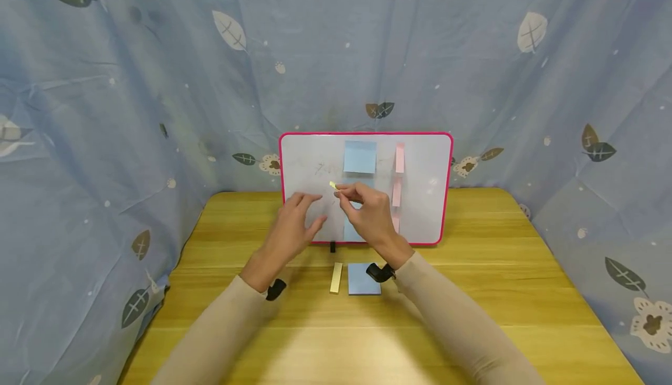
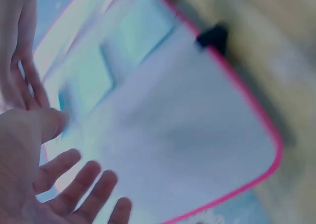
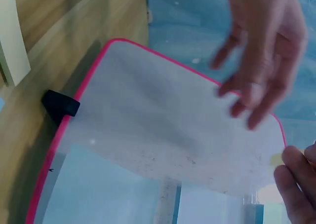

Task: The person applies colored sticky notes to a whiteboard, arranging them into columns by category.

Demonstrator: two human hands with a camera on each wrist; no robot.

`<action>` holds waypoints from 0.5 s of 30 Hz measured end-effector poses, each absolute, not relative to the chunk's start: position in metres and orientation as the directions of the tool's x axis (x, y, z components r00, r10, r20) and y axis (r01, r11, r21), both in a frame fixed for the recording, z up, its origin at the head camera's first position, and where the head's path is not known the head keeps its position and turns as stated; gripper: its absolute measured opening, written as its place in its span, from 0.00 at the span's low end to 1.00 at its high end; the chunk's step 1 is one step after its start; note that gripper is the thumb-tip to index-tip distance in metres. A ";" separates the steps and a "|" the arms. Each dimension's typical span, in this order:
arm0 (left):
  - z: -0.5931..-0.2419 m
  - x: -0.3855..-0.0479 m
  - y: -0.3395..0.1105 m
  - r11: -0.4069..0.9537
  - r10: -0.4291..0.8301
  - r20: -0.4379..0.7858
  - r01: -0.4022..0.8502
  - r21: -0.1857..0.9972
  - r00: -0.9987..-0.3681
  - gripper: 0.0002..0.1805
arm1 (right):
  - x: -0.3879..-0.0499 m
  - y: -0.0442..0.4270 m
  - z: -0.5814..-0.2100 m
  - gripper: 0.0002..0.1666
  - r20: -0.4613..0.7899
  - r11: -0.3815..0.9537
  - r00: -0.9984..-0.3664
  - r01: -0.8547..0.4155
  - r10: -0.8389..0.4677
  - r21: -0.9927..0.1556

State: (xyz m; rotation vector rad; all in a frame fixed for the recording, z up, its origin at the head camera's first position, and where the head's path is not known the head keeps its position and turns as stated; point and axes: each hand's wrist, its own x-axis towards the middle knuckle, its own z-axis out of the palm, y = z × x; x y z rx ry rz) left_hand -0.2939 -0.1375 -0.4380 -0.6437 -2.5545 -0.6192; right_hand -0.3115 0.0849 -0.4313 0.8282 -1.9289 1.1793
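A whiteboard (image 1: 425, 198) with a pink rim stands upright on the table. Between thumb and fingers my right hand (image 1: 371, 209) pinches a small yellow sticky note (image 1: 333, 185), held in front of the board. Behind that hand, blue sticky notes (image 1: 359, 157) run down the board's middle, partly hidden. Pink strip notes (image 1: 399, 158) form a column to their right, the lowest half covered by the hand. My left hand (image 1: 291, 221) is spread before the board's left part with nothing in it; its fingers (image 2: 94, 177) are apart in the left wrist view.
On the table before the board lie a yellow strip pad (image 1: 336, 278) and a blue note pad (image 1: 362, 283), the latter partly under the right wrist's camera. A black clip-like foot (image 1: 332, 247) sits at the board's lower edge. Patterned blue curtain (image 1: 315, 52) hangs behind and at the sides.
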 end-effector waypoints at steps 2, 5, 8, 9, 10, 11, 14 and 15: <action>-0.426 -0.305 -0.140 0.801 0.302 0.572 0.528 0.282 -0.763 0.28 | -0.315 0.082 -0.430 0.04 0.843 0.385 -0.519 -0.813 -0.143 -0.436; -0.407 -0.323 -0.144 0.815 0.261 0.651 0.524 0.247 -0.713 0.27 | -0.320 0.079 -0.429 0.04 0.856 0.399 -0.498 -0.819 -0.140 -0.412; -0.389 -0.341 -0.146 0.833 0.232 0.684 0.504 0.228 -0.692 0.29 | -0.325 0.075 -0.428 0.06 0.870 0.420 -0.472 -0.825 -0.142 -0.379; -0.384 -0.346 -0.146 0.839 0.223 0.689 0.496 0.226 -0.690 0.29 | -0.327 0.073 -0.427 0.06 0.874 0.427 -0.465 -0.825 -0.142 -0.370; -0.378 -0.352 -0.147 0.845 0.217 0.687 0.486 0.223 -0.693 0.29 | -0.328 0.071 -0.426 0.06 0.878 0.432 -0.459 -0.826 -0.139 -0.363; -0.373 -0.357 -0.147 0.851 0.213 0.683 0.476 0.221 -0.699 0.29 | -0.330 0.069 -0.426 0.06 0.882 0.439 -0.452 -0.826 -0.137 -0.355; -0.360 -0.370 -0.148 0.860 0.208 0.656 0.456 0.231 -0.726 0.28 | -0.336 0.062 -0.422 0.05 0.888 0.446 -0.438 -0.828 -0.140 -0.338; -0.356 -0.374 -0.149 0.861 0.211 0.643 0.451 0.234 -0.736 0.28 | -0.338 0.060 -0.421 0.04 0.888 0.448 -0.437 -0.829 -0.141 -0.336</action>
